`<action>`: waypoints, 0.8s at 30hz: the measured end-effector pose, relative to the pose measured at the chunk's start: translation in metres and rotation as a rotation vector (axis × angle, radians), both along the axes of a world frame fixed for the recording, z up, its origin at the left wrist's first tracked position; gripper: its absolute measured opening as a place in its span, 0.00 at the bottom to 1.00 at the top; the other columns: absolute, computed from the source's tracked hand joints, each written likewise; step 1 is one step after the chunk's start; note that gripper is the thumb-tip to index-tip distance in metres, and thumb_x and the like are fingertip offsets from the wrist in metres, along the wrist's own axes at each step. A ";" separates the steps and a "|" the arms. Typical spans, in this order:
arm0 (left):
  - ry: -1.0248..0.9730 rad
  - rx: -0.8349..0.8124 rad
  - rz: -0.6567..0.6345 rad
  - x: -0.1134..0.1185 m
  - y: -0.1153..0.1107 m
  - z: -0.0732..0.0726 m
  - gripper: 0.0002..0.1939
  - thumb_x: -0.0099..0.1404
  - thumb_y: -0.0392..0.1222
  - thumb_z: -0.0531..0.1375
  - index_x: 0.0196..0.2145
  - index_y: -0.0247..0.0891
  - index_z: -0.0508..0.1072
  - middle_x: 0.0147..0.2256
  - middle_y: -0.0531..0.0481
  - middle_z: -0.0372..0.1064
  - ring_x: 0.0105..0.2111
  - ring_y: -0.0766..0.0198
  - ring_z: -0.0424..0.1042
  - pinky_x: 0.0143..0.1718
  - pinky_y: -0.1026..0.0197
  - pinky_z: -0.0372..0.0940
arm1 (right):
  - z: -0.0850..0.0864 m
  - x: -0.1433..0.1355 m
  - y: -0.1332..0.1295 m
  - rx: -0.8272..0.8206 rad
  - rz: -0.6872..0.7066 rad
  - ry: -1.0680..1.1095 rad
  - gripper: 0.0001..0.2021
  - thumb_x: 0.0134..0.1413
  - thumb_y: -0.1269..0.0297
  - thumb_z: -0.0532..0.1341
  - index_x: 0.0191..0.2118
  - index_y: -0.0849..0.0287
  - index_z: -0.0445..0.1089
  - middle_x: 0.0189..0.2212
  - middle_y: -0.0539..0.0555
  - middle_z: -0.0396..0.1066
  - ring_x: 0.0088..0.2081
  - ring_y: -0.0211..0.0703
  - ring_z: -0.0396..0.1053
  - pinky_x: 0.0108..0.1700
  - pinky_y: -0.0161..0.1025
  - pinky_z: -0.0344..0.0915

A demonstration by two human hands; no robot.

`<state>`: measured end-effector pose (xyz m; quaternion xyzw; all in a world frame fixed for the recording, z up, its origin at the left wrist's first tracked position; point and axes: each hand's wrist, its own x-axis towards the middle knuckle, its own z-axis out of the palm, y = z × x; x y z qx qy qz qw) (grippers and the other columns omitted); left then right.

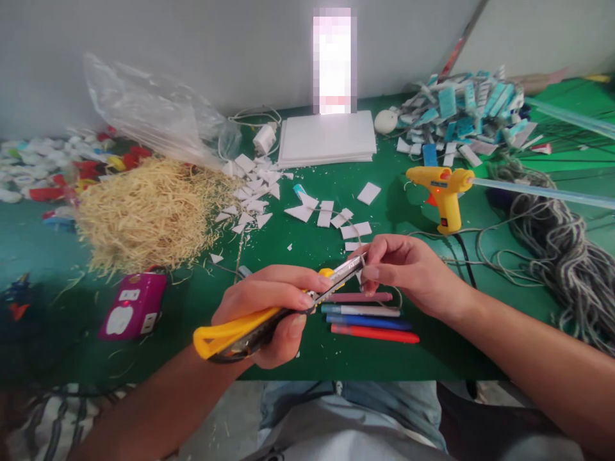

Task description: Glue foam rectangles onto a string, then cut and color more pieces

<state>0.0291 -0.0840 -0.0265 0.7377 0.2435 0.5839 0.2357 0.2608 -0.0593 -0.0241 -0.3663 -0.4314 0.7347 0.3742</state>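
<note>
My left hand is wrapped round a yellow and black utility knife, its blade extended up and to the right. My right hand pinches a thin grey cord at the blade's tip, thumb and fingers together. Below the blade several markers lie side by side, among them a red marker and a blue marker. Small white foam pieces are scattered just beyond my hands.
Straw and a purple box lie left. A yellow glue gun with a long glue stick and grey yarn are right. White sheets and blue-white pieces sit at the back.
</note>
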 end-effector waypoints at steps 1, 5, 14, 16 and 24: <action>-0.003 0.002 0.003 0.000 0.000 -0.001 0.05 0.74 0.39 0.59 0.39 0.38 0.73 0.35 0.47 0.79 0.32 0.65 0.81 0.29 0.67 0.80 | 0.000 0.000 0.000 -0.007 0.000 0.017 0.15 0.47 0.57 0.77 0.25 0.56 0.72 0.19 0.47 0.74 0.24 0.36 0.71 0.25 0.33 0.66; -0.001 -0.012 0.030 -0.001 0.001 -0.003 0.04 0.74 0.40 0.59 0.40 0.39 0.73 0.36 0.47 0.80 0.30 0.65 0.80 0.27 0.66 0.80 | 0.001 -0.002 0.001 -0.063 -0.026 0.061 0.16 0.42 0.60 0.79 0.25 0.58 0.72 0.22 0.48 0.76 0.22 0.34 0.72 0.22 0.31 0.65; 0.121 -0.035 0.010 -0.003 0.002 0.008 0.06 0.74 0.43 0.60 0.39 0.40 0.69 0.37 0.48 0.77 0.31 0.66 0.81 0.32 0.66 0.81 | 0.001 -0.003 0.002 -0.109 -0.026 0.120 0.17 0.40 0.65 0.80 0.27 0.59 0.71 0.21 0.45 0.74 0.19 0.31 0.71 0.19 0.26 0.63; 0.096 -0.028 0.004 -0.003 0.003 0.007 0.05 0.74 0.42 0.60 0.39 0.39 0.69 0.38 0.48 0.77 0.32 0.66 0.81 0.35 0.65 0.82 | 0.002 -0.004 0.002 -0.111 -0.028 0.138 0.17 0.40 0.67 0.80 0.29 0.59 0.70 0.21 0.44 0.74 0.19 0.31 0.71 0.20 0.26 0.64; 0.074 -0.042 -0.030 -0.003 0.002 0.004 0.04 0.74 0.40 0.60 0.40 0.39 0.70 0.39 0.46 0.78 0.34 0.65 0.82 0.33 0.67 0.81 | -0.001 -0.002 0.002 -0.145 -0.014 0.172 0.18 0.45 0.69 0.77 0.41 0.58 0.73 0.23 0.44 0.76 0.21 0.32 0.73 0.22 0.28 0.67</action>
